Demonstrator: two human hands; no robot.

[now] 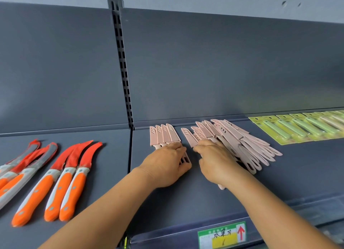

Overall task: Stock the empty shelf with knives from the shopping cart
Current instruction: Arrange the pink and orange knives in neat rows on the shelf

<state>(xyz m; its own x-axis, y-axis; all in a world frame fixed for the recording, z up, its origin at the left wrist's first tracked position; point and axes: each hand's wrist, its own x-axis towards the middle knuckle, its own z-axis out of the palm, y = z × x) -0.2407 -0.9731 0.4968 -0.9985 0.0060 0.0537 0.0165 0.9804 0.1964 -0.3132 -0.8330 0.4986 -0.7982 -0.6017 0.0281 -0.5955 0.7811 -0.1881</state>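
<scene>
A neat row of several pink sheathed knives (163, 135) lies on the dark shelf (186, 196) near its back. My left hand (165, 165) rests on their handles, fingers curled over them. To the right, a loose heap of pink knives (242, 142) fans out. One pink knife (189, 137) lies apart between row and heap. My right hand (216, 161) lies on the left end of the heap, its fingers curled down on the handle end of that single knife and the knives beside it. The shopping cart is out of view.
Several orange-handled knives with red blade covers (55, 178) lie on the left shelf section. Green packaged knives on yellow cards (301, 127) line the far right. A slotted upright (122, 66) divides the back panels. A green price label (221, 235) sits on the shelf's front edge.
</scene>
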